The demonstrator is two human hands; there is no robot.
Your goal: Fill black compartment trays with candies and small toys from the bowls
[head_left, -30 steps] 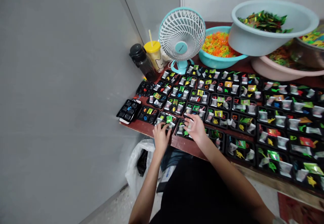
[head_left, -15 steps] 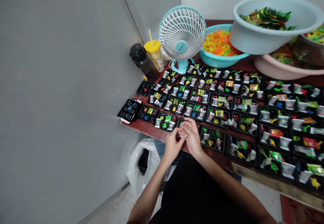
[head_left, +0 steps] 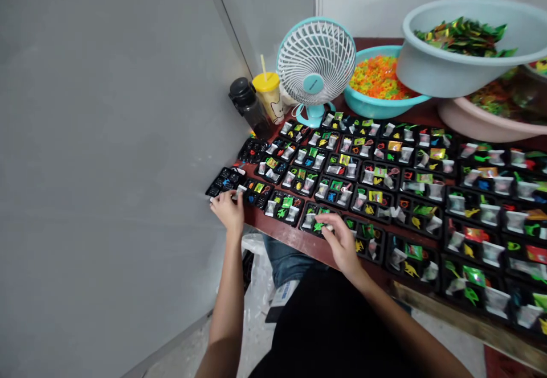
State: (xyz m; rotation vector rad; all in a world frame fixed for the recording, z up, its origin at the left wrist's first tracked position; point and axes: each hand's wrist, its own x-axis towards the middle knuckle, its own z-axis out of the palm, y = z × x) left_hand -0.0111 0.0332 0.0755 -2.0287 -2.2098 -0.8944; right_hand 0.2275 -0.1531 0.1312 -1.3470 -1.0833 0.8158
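Observation:
My left hand (head_left: pixel 228 210) is at the table's left end, fingers closed around a small, pale wrapped candy (head_left: pixel 240 190). It is just in front of a black compartment tray (head_left: pixel 225 181) with a blue figure in it, and beside another tray (head_left: pixel 258 194) of small toys. Over the right side of a filled black tray (head_left: pixel 308 220), my right hand (head_left: pixel 344 247) has its thumb and fingers curled together. A tiny pale bit shows at those fingertips, too small to name. That tray holds a clear-wrapped piece and green toys.
Rows of filled black trays (head_left: pixel 376 196) cover the dark red table (head_left: pixel 277 227). Behind them stand a fan (head_left: pixel 316 62), a dark bottle (head_left: pixel 252 107), a yellow-lidded cup (head_left: pixel 269 96) and basins (head_left: pixel 461 76) of small toys and packets. A grey wall (head_left: pixel 106 167) borders the left. A plastic bag (head_left: pixel 258 287) hangs below.
My hands, together over the front tray before, have parted. The left moved left to the end trays; the right shifted slightly right, uncovering the filled tray. The view has shifted slightly.

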